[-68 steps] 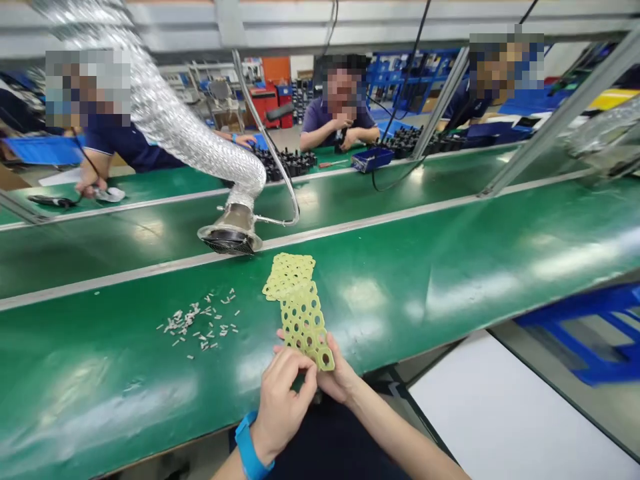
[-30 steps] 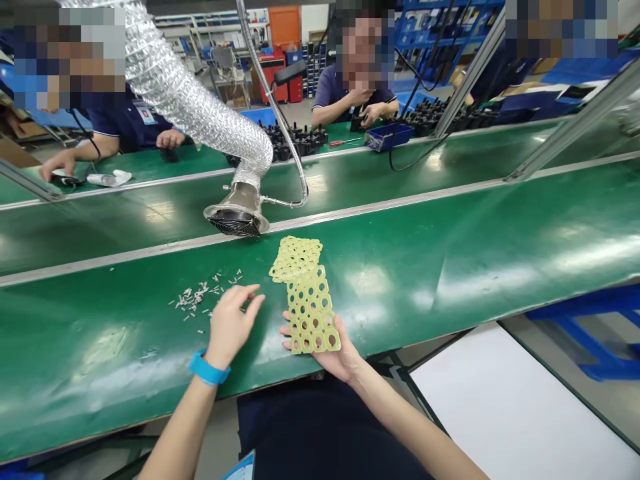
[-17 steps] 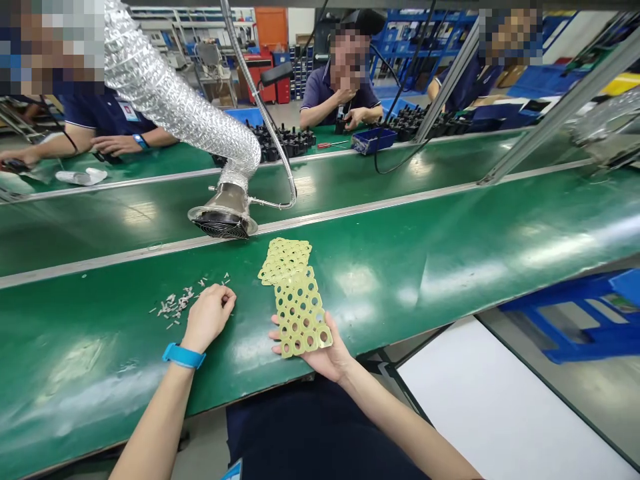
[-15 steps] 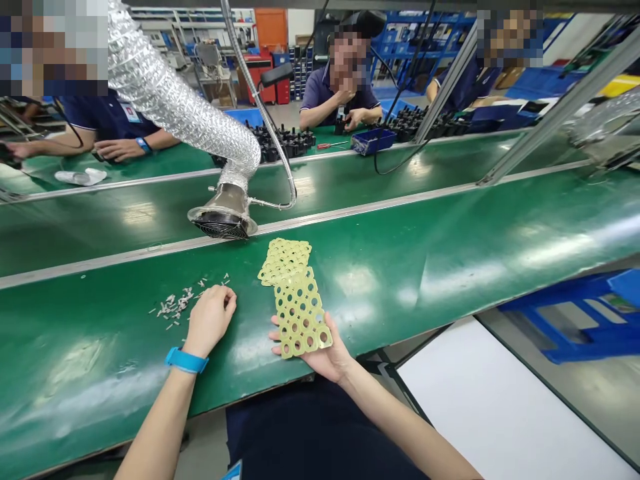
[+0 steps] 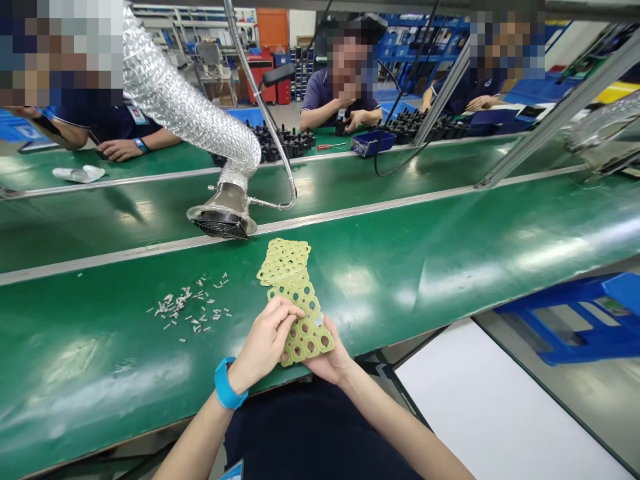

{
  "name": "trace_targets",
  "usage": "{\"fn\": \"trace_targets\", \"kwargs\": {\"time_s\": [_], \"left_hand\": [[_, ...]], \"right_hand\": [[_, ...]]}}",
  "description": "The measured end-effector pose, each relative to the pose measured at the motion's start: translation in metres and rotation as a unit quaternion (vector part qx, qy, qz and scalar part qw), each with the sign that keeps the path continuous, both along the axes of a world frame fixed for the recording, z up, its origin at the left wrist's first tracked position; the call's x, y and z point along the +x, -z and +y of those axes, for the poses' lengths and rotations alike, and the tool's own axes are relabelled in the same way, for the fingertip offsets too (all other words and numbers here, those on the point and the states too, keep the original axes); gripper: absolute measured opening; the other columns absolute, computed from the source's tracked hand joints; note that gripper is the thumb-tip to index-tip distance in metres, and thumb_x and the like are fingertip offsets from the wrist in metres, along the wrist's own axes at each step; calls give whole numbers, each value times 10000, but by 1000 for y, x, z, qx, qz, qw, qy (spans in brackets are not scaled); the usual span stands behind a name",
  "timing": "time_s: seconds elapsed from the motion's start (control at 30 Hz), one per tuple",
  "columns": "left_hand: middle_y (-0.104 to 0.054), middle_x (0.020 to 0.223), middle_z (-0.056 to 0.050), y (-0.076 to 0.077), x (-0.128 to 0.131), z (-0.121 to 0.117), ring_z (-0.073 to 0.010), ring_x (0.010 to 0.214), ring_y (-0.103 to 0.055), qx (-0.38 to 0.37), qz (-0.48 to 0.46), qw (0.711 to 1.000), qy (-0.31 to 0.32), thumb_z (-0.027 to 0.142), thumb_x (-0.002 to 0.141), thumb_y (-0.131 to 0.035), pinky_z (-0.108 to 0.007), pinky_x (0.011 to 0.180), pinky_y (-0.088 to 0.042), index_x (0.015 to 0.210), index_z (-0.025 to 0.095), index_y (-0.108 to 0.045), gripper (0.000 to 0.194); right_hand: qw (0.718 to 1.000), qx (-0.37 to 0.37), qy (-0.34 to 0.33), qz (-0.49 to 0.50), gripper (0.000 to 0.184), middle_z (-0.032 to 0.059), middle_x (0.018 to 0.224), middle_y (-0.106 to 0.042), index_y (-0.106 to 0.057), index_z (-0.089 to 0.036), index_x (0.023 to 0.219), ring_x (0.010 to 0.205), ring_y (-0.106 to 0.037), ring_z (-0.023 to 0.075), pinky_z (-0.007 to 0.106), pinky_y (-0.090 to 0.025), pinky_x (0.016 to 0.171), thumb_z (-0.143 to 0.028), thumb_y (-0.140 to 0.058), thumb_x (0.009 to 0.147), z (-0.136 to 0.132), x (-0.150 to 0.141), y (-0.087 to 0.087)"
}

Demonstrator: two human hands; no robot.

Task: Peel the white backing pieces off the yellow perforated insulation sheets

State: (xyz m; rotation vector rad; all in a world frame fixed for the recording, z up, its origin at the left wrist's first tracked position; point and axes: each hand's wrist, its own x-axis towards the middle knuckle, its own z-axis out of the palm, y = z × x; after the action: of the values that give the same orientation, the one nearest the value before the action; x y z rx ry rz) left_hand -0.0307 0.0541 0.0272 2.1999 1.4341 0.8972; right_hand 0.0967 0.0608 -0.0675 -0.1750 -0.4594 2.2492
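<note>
Presently, the fingers of the left hand (image 5: 267,340) are bunched over the upper face of a yellow perforated sheet (image 5: 303,339); whether they grip a small piece or are merely drawn together cannot be told, the tips being too small to read. The right hand (image 5: 333,360) grasps that sheet from below, palm up, with the thumb at its right edge. The sheet is located at the near side of the green counter (image 5: 380,293), several rows of round holes visible. Its far end overlaps, in this view, the near edge of a second sheet (image 5: 287,259) of similar pattern, which lies on the counter; contact between the two cannot be confirmed. A blue wristband (image 5: 229,385) encircles the left wrist.

To the left of both sheets, small pale pieces (image 5: 181,303) lie loose, densest at the left of the scatter. Beyond them, a fan (image 5: 223,223) hangs at the end of a silver duct (image 5: 195,113), close to the metal strip (image 5: 330,216) dividing the surface.

Across the line, a seated co-worker (image 5: 317,100) handles a dark item near a blue tray (image 5: 373,143), a red-handled tool (image 5: 327,146) and grouped black parts (image 5: 290,141).
</note>
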Motion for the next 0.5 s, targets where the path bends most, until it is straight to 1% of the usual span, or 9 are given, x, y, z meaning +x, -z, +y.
{"fn": "trace_targets", "kwargs": {"time_s": [0.1,0.17,0.27,0.4,0.5], "left_hand": [[-638,955,-52,4,0,3,-177,893,-612,2,-5,1000,-27,214,943,-463,-288,784,-494,1012,214,-648,197],[-646,924,-37,3,1,4,-165,837,-612,-9,-9,999,-38,233,933,-491,-275,752,-491,1066,215,-620,186],[-630,838,-9,0,2,6,-143,749,-594,-28,-15,999,-38,241,920,-505,-257,709,-482,1109,212,-584,207],[-627,838,-9,-4,3,9,-143,757,-598,-43,-20,998,-33,229,906,-517,-261,709,-490,1126,213,-566,226],[-627,833,-5,-6,3,12,-140,758,-599,-49,-20,998,-31,213,895,-525,-263,715,-492,1118,216,-568,227]], "right_hand": [[1000,-3,-3,4,611,92,1203,-664,-623,-226,1121,1248,-500,297,494,-355,1049,-695,-597,730,1,0,1],[1000,-1,-3,2,604,85,1211,-663,-626,-231,1124,1255,-496,294,494,-348,1057,-694,-588,738,1,-1,1],[1000,1,-4,5,612,86,1228,-657,-627,-233,1135,1261,-493,300,511,-343,1061,-699,-582,741,2,-1,1],[1000,10,-6,18,659,98,1239,-653,-617,-234,1170,1260,-493,319,547,-357,1045,-713,-604,718,1,-1,-1],[1000,19,-8,21,675,114,1246,-646,-603,-222,1195,1253,-497,328,566,-371,1025,-718,-578,739,1,0,-1]]}}
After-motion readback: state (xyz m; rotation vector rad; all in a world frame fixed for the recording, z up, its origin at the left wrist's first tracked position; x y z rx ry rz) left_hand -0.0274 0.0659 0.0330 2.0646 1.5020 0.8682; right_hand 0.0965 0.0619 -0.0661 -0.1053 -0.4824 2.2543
